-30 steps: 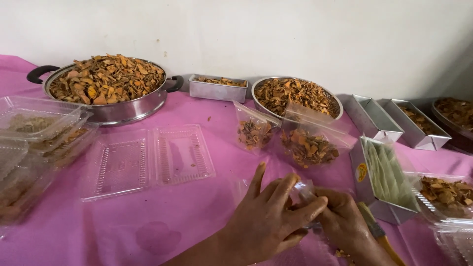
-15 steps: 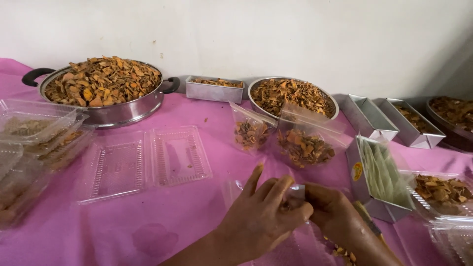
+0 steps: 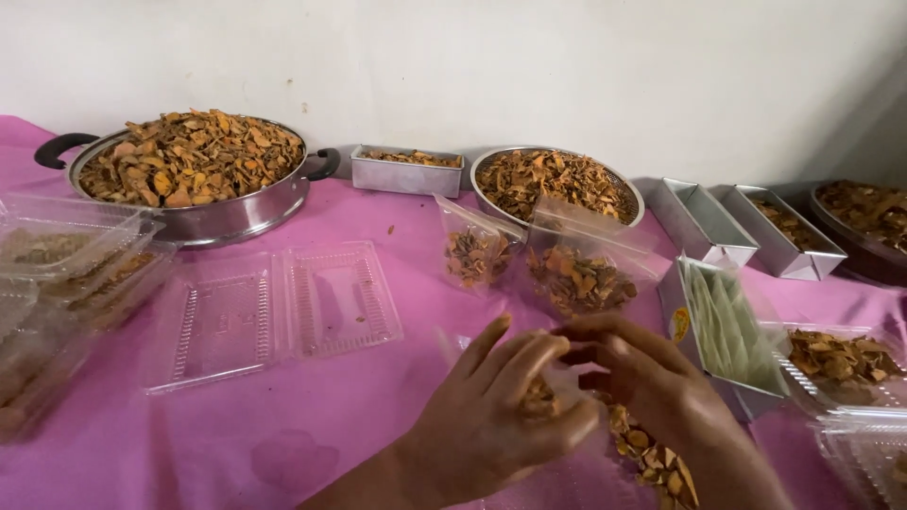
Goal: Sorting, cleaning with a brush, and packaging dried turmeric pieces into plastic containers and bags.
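Hands [image 3: 576, 397] pinch clear bag [image 3: 652, 458] of brown chips.

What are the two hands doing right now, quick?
Left hand: fingers closed on a clear plastic bag of chips.
Right hand: fingers pinching the same bag's top.

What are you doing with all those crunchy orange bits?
A person's left hand and right hand meet over a small clear bag of chips on the pink tablecloth, fingers pinched at its top. Two more filled bags lean behind them. An open clear plastic box lies flat to the left. A big pan and a round bowl hold heaps of the same chips.
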